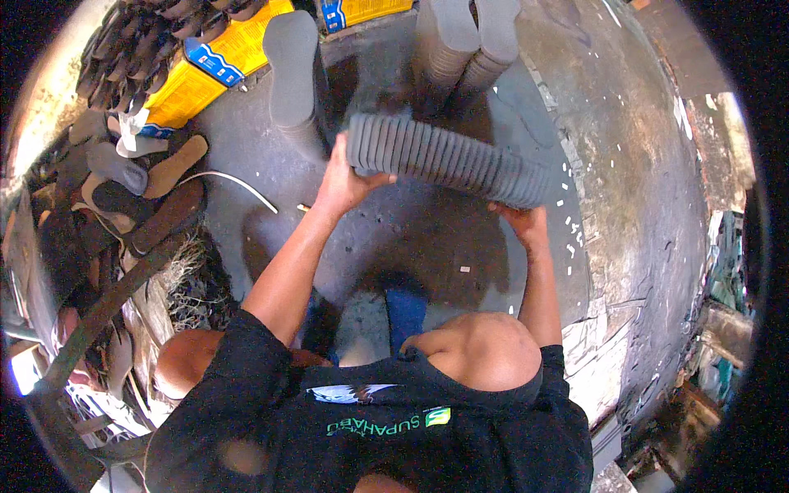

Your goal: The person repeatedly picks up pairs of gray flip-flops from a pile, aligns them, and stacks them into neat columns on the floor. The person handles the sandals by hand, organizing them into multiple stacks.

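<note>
Between my two hands a long stack of grey shoe soles (448, 160) is held on its side above the floor, tipped so that its right end hangs nearer to me. My left hand (353, 179) grips the left end, its thumb along the lower edge. At the right end my right hand (523, 220) is closed round the underside, its fingers partly hidden by the soles. Just beyond stands a tall stack of grey soles (293, 70), with two more sole stacks (452, 29) side by side farther right.
Yellow and blue cartons (197, 74) stand at the back left, one beneath a heap of dark footwear (136, 53). Loose soles and scraps (123, 177) pile up on the left. A thin white strip (238, 185) lies on the dark floor (345, 246). Small white bits (569, 230) are scattered at the right.
</note>
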